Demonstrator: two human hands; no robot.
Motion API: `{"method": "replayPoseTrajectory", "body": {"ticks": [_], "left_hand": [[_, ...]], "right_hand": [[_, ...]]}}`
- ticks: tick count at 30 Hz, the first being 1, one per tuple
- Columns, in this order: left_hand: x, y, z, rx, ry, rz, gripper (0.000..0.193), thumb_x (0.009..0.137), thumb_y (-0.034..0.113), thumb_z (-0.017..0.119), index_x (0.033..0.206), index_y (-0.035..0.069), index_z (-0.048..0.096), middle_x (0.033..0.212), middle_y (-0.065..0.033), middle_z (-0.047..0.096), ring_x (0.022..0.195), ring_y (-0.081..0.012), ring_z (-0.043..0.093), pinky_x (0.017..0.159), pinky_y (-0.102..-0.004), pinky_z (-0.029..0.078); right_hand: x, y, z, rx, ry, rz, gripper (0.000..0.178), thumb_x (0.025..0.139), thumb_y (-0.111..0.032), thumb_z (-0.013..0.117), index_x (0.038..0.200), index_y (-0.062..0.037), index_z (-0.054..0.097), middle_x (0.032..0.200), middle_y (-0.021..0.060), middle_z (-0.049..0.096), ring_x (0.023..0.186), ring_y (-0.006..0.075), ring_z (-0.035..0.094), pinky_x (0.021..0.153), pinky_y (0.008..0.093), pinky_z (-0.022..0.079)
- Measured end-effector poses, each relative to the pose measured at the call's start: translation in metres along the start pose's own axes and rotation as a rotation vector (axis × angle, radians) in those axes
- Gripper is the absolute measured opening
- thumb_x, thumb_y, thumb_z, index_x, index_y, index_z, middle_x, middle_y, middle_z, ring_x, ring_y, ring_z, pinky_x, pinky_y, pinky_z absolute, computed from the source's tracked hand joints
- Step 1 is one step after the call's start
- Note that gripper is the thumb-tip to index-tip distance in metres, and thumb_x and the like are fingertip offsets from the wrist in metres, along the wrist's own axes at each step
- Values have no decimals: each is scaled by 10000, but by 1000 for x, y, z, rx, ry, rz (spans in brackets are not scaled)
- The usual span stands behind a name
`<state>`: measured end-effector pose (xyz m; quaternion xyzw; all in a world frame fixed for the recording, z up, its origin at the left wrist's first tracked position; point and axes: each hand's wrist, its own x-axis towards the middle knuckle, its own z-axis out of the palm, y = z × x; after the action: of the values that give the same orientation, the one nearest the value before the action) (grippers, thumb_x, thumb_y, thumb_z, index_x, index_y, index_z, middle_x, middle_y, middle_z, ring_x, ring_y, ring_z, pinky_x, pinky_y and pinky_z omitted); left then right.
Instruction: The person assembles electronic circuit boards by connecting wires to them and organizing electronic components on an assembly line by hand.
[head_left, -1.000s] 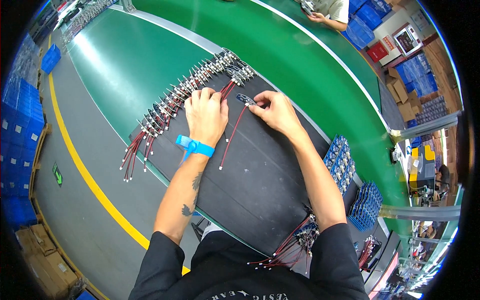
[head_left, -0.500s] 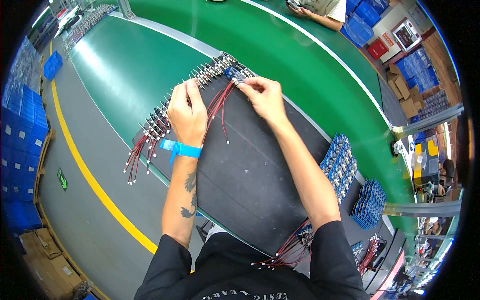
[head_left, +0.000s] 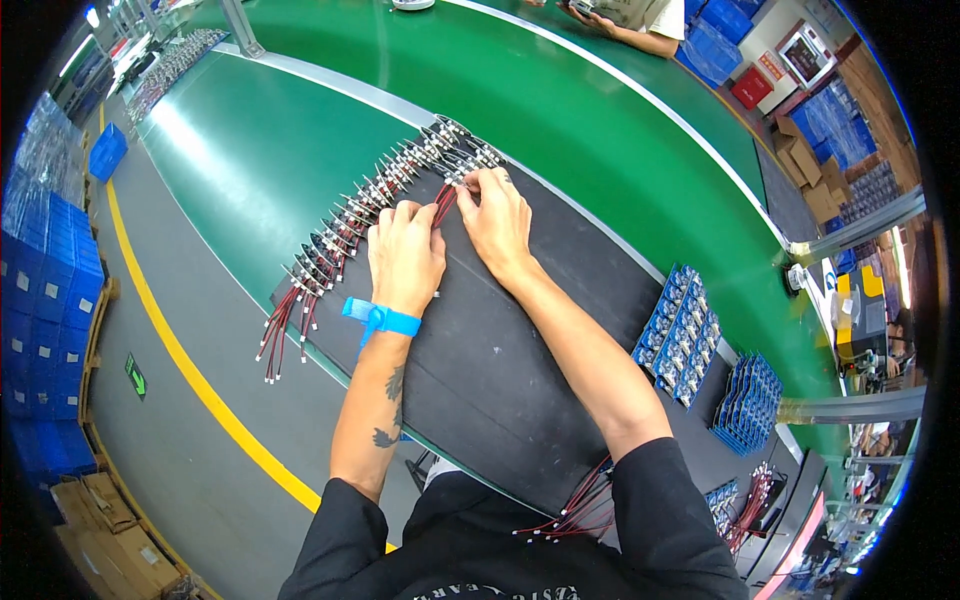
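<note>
- Red-and-black wire tails (head_left: 283,335) hang off the near-left edge of the black mat (head_left: 520,370), spilling over towards the grey floor.
- Along the mat's left edge runs the row of wired connectors (head_left: 375,205), laid side by side like a comb, from the near-left corner up to the far corner.
- The left hand (head_left: 405,258), blue wrist strap (head_left: 381,319) below it, lies palm-down on the middle of that row, fingers curled and pressing down on the wires; whether anything is pinched under them, I cannot tell.
- The right hand (head_left: 495,222) is just beside it at the row's far end, fingertips closed in a pinch on a red lead (head_left: 443,205) at the last connectors.
- My read: keep the left hand flat as an anchor so the row stays square while the right seats each piece in line, without dragging its neighbours.
- Blue trays of small parts (head_left: 682,335) sit at the mat's right edge, well apart from both hands.
</note>
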<state>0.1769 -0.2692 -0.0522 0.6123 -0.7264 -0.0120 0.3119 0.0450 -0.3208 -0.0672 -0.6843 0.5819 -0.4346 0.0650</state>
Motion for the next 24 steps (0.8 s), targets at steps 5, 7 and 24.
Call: {"method": "replayPoseTrajectory", "body": {"ticks": [5, 7, 24], "left_hand": [[-5, -3, 2, -7, 29, -4, 246, 785, 46, 644, 1027, 43, 688, 1003, -74, 611, 955, -273, 551, 806, -399, 434], [-5, -2, 7, -20, 28, 8, 249, 775, 39, 642, 1019, 44, 690, 999, -78, 612, 955, -277, 553, 805, -401, 440], [7, 41, -6, -341, 224, 294, 167, 872, 69, 652, 1030, 25, 686, 1028, -114, 637, 947, -281, 617, 827, -371, 493]], "right_hand": [[-8, -2, -1, 4, -20, -24, 143, 829, -153, 687, 879, -29, 639, 908, 125, 641, 825, 306, 664, 705, 403, 527], [-9, 3, -4, 14, -5, -30, 147, 840, -172, 673, 896, -43, 627, 915, 128, 628, 822, 326, 655, 699, 429, 524], [-147, -31, -323, -435, -701, 423, 130, 797, -189, 698, 849, -71, 679, 807, 107, 673, 754, 299, 667, 660, 400, 516]]}}
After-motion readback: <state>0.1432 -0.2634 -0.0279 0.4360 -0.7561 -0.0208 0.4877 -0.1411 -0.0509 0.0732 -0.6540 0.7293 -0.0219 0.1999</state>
